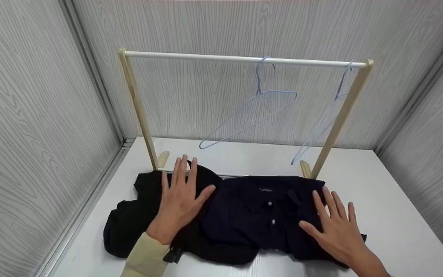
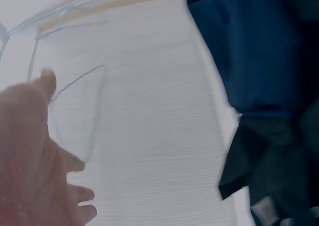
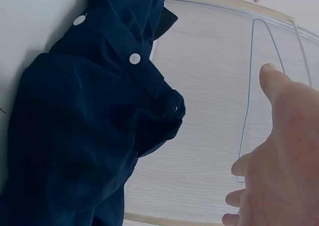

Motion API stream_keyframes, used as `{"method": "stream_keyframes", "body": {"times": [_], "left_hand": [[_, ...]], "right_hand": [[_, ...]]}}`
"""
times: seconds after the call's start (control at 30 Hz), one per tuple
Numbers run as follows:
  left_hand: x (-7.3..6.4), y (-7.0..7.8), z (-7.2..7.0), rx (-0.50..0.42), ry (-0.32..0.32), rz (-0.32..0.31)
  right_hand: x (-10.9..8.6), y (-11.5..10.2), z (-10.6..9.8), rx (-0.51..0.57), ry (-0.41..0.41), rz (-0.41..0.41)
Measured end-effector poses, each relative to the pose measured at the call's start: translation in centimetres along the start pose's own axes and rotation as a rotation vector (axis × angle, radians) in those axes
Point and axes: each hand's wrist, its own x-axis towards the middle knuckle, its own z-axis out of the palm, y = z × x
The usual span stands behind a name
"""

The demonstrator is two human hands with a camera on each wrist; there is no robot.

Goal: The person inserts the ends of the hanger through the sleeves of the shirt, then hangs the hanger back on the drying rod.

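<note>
My left hand [image 1: 179, 202] is held over a black garment [image 1: 129, 227], its fingers straight and spread. In the left wrist view a gap shows between that hand [image 2: 30, 156] and the clothes. To the right lies a navy shirt [image 1: 240, 219] with white buttons and a collar, overlapping the black garment. Over the shirt's right end is my right hand [image 1: 338, 232], fingers extended and thumb apart, with nothing in it. The right wrist view shows the shirt [image 3: 75, 136] bunched up in folds, beside the hand [image 3: 284, 151].
A small clothes rack with a white rail [image 1: 190, 57] and wooden posts [image 1: 139, 107] stands behind the clothes. From the rail hang two blue wire hangers, one near the middle [image 1: 240, 107] and another by the right post [image 1: 321, 119]. Wood-grain walls enclose the white table [image 1: 394, 207].
</note>
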Motion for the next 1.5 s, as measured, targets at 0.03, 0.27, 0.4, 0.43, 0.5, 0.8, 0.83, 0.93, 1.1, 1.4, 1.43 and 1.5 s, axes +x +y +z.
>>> {"method": "stream_keyframes", "body": {"times": [0.03, 0.27, 0.4, 0.43, 0.5, 0.8, 0.83, 0.93, 1.1, 1.4, 1.43, 1.5], "left_hand": [[0.4, 0.1, -0.2, 0.002, 0.012, 0.004], [3.4, 1.3, -1.8, 0.026, 0.139, 0.073], [3.2, 1.3, -1.3, 0.006, 0.119, 0.063], [3.0, 1.1, -1.0, 0.001, 0.107, 0.053], [2.4, 0.8, -0.5, -0.007, 0.083, 0.032], [1.6, -0.1, 0.5, -0.023, 0.073, 0.009], [1.7, 0.0, 0.6, -0.025, 0.071, 0.01], [1.6, 0.1, 0.8, -0.028, 0.054, 0.008], [1.1, 0.2, 1.6, -0.031, 0.021, 0.007], [-0.2, 0.4, 5.0, -0.076, -0.147, -0.003], [-0.2, 0.4, 5.4, -0.084, -0.164, -0.01], [-0.2, 0.5, 6.1, -0.095, -0.193, -0.019]], "right_hand": [[0.0, 0.0, -0.1, 0.002, 0.0, 0.0], [0.3, -0.4, -0.5, 0.001, 0.019, -0.019], [0.5, -0.5, -0.6, 0.01, 0.025, -0.029], [0.5, -0.5, -0.7, 0.014, 0.025, -0.031], [0.7, -0.6, -0.8, 0.024, 0.02, -0.031], [2.1, -1.3, -1.5, 0.033, 0.063, -0.054], [2.3, -1.4, -1.6, 0.033, 0.07, -0.06], [2.8, -1.7, -1.9, 0.031, 0.088, -0.078], [3.2, -1.9, -2.1, 0.034, 0.107, -0.092], [4.1, -1.4, -1.3, 0.037, 0.083, -0.084], [4.2, -1.3, -1.1, 0.038, 0.079, -0.08], [4.4, -1.1, -0.8, 0.045, 0.073, -0.074]]}}
